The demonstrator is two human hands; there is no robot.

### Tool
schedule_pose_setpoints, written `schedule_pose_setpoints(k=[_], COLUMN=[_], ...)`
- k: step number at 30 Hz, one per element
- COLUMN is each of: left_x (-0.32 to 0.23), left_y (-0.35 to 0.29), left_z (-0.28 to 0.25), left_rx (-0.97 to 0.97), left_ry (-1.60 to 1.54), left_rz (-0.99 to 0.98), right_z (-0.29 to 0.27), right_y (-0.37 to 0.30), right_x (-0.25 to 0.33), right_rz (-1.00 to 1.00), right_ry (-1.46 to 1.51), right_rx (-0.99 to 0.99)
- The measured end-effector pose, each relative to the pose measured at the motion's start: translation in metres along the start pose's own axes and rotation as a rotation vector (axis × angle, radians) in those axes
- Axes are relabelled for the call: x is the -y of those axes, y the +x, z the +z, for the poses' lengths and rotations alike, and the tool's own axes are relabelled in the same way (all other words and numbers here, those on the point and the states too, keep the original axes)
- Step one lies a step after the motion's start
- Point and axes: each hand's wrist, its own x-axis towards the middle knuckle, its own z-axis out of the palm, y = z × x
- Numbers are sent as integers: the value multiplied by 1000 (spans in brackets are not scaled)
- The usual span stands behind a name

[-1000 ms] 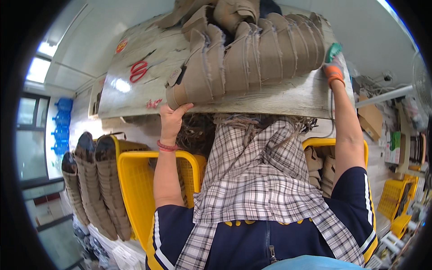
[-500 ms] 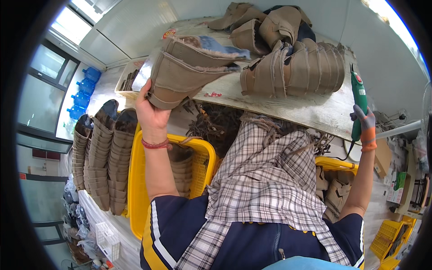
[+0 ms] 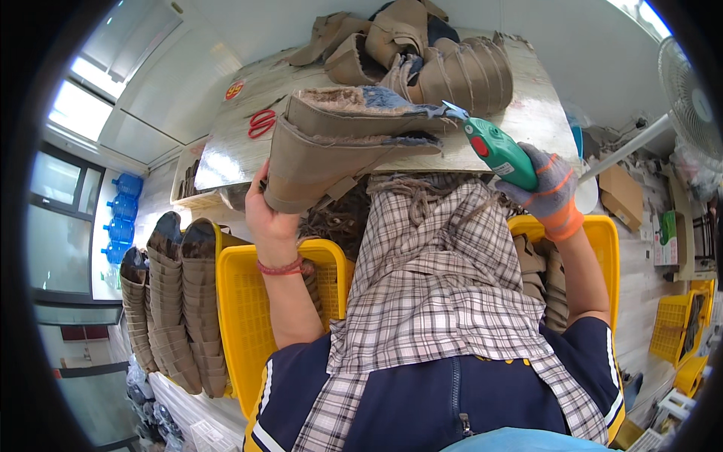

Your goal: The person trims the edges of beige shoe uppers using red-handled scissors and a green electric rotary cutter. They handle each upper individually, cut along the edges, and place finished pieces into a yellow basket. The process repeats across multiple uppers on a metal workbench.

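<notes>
Head view: hands (image 3: 273, 222) (image 3: 548, 188) hold fleecy tan pieces (image 3: 320, 162), a rounded cutter (image 3: 498, 153).

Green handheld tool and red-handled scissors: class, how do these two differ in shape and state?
The green handheld tool is gripped in the gloved right hand; the red-handled scissors lie on the table. The tool has a thick body; the scissors have two red finger loops. Both show red, the tool as a small patch.

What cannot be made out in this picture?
Head: part of the left grip, hidden by held pieces.
Head: whether the tool touches the pieces, too small.
Head: part of the near right basket, hidden by the apron.
Head: edge of the fan, cut by the picture's rim.
</notes>
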Motion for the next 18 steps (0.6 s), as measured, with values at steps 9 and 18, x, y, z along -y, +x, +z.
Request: schedule_pose_setpoints(k=[9, 18], left_x=[5, 21], left_y=[5, 14], left_z=[-14, -10], left_rx=[70, -67], left_ry=[-72, 16], left_rz=[-133, -152], right_z=[1, 1], right_y=[-9, -3], right_x=[5, 10], right_rz=[-20, -54], right_ry=[-46, -42], right_rx=[41, 88])
